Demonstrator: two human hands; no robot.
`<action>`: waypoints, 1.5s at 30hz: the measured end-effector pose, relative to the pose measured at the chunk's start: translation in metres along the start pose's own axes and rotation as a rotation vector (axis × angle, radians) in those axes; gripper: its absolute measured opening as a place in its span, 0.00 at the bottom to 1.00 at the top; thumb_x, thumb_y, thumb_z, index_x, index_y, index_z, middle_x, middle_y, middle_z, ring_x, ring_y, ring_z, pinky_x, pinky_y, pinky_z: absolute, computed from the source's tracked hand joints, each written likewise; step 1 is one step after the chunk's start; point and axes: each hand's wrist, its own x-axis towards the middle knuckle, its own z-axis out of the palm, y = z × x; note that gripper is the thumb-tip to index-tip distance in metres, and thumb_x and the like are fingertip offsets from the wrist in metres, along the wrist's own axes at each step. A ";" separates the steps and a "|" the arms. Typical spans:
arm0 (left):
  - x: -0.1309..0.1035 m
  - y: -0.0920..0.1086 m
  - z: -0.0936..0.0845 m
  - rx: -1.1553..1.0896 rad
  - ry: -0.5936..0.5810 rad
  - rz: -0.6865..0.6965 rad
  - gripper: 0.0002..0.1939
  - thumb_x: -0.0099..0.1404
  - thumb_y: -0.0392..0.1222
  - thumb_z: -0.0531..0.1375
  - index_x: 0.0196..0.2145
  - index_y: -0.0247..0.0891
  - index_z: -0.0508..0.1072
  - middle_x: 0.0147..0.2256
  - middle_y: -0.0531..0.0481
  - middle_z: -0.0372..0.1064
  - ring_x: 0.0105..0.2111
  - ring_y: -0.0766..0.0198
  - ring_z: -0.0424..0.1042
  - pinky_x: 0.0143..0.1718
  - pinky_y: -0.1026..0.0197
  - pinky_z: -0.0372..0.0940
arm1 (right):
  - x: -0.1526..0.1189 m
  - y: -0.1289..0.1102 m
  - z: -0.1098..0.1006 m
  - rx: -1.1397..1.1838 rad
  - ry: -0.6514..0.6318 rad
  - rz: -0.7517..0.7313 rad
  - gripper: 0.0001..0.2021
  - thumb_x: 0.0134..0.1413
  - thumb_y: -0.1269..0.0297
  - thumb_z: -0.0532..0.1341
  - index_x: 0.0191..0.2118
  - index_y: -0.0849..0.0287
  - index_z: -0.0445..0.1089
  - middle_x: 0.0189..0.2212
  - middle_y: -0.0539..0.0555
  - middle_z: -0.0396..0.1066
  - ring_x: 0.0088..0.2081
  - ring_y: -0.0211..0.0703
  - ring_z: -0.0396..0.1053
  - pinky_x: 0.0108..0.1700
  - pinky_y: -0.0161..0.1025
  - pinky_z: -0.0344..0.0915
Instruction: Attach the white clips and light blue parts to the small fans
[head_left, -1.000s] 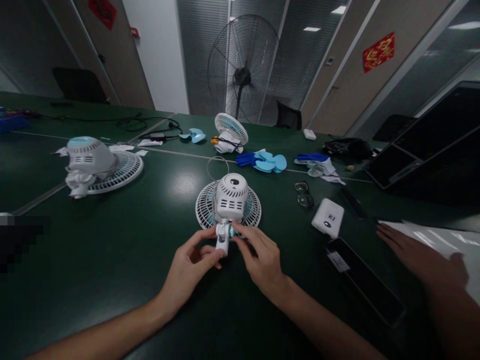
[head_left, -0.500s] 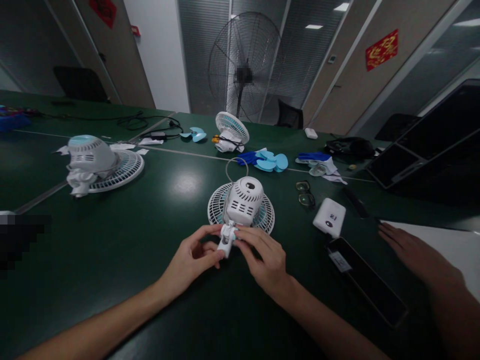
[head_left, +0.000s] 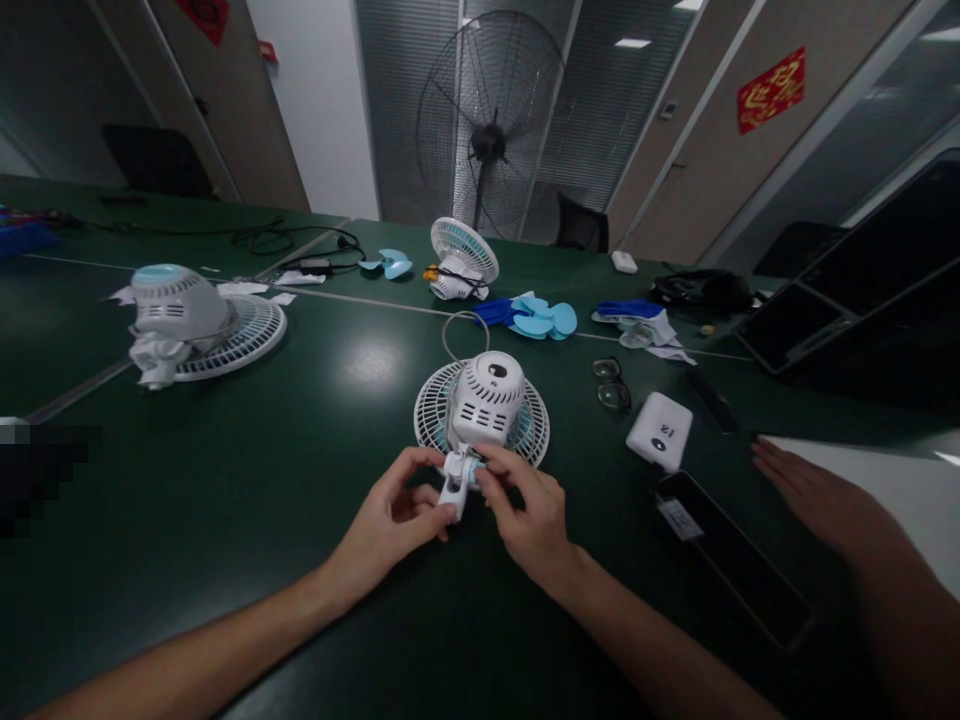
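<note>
A small white fan (head_left: 489,395) lies face down on the green table, its grille flat and its motor housing on top. At its near end is a white clip bracket (head_left: 453,490). My left hand (head_left: 401,515) grips that bracket from the left, thumb and fingers around its lower part. From the right, my right hand (head_left: 529,505) pinches a light blue knob (head_left: 475,470) on the bracket between thumb and fingers. A thin cable loops up behind the housing.
Another fan (head_left: 187,320) lies at left, a third (head_left: 463,258) behind. Blue blades (head_left: 544,318), gloves (head_left: 637,322) and glasses (head_left: 612,385) lie farther back. At right are a white power bank (head_left: 660,430), a black case (head_left: 735,560) and another person's hand (head_left: 825,500).
The fingers of my right hand have shifted slightly around the knob, showing more of it. My left hand keeps its grip on the bracket. The camera view has moved a little.
</note>
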 end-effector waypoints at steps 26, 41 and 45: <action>0.019 -0.008 0.004 -0.020 0.009 0.096 0.21 0.68 0.45 0.69 0.45 0.41 0.60 0.33 0.55 0.69 0.28 0.70 0.71 0.25 0.69 0.69 | 0.005 -0.003 -0.003 0.023 -0.018 0.059 0.03 0.66 0.67 0.66 0.38 0.56 0.73 0.30 0.48 0.74 0.28 0.37 0.72 0.31 0.35 0.69; 0.019 -0.007 0.006 0.016 0.057 0.106 0.20 0.67 0.46 0.69 0.45 0.43 0.60 0.34 0.56 0.68 0.29 0.69 0.70 0.26 0.69 0.69 | 0.000 -0.010 -0.001 0.170 -0.062 0.120 0.12 0.68 0.70 0.62 0.54 0.53 0.73 0.43 0.54 0.76 0.38 0.41 0.78 0.35 0.35 0.77; 0.019 -0.006 0.006 0.029 0.062 0.104 0.20 0.67 0.47 0.69 0.44 0.43 0.60 0.33 0.56 0.67 0.29 0.68 0.71 0.25 0.68 0.69 | 0.004 -0.004 -0.008 -0.001 -0.048 -0.030 0.10 0.67 0.68 0.65 0.52 0.55 0.74 0.45 0.56 0.75 0.39 0.41 0.76 0.35 0.36 0.76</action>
